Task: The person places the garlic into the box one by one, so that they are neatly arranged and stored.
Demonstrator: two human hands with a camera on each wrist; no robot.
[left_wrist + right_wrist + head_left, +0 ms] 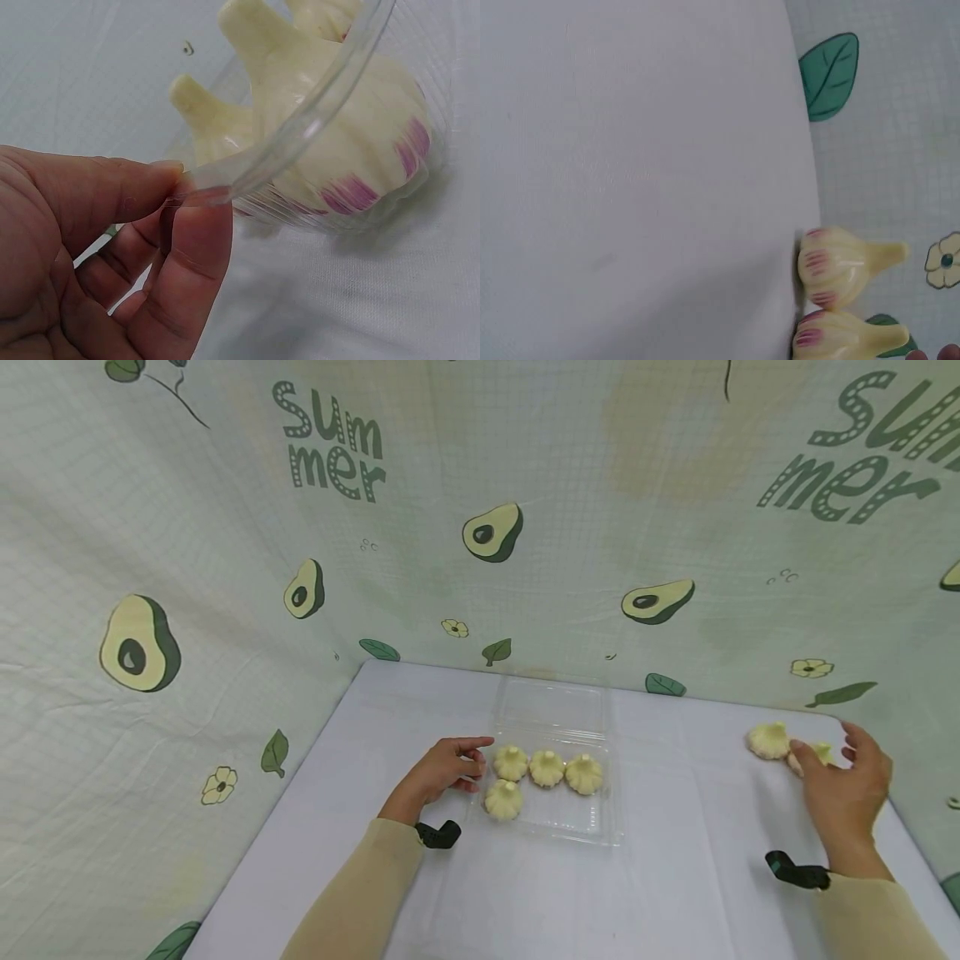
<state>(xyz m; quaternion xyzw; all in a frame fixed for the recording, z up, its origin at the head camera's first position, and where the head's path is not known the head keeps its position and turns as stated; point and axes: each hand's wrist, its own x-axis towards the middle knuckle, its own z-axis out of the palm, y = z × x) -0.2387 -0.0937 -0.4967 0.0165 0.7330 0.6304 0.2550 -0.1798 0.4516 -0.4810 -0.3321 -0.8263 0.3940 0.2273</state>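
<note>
My left hand (448, 768) pinches the rim of a clear plastic container (300, 139) between thumb and finger, at its left side. Inside the container, three cream garlic bulbs (547, 768) stand in the back row, and another garlic bulb (503, 799) sits at the front left. Purple streaks mark their bases in the left wrist view. Far to the right, my right hand (850, 785) reaches over a garlic bulb (822, 753), partly hidden behind the thumb. Beside it lies one more garlic bulb (768, 741). Only fingertips (949, 352) show at the right wrist view's corner, just off a bulb's stem.
The container's clear lid (553, 706) lies folded back behind it. A white cloth covers the table (675, 860). Close behind and at the left hangs a curtain (570, 468) printed with avocados and leaves. Each wrist wears a black camera band (438, 835).
</note>
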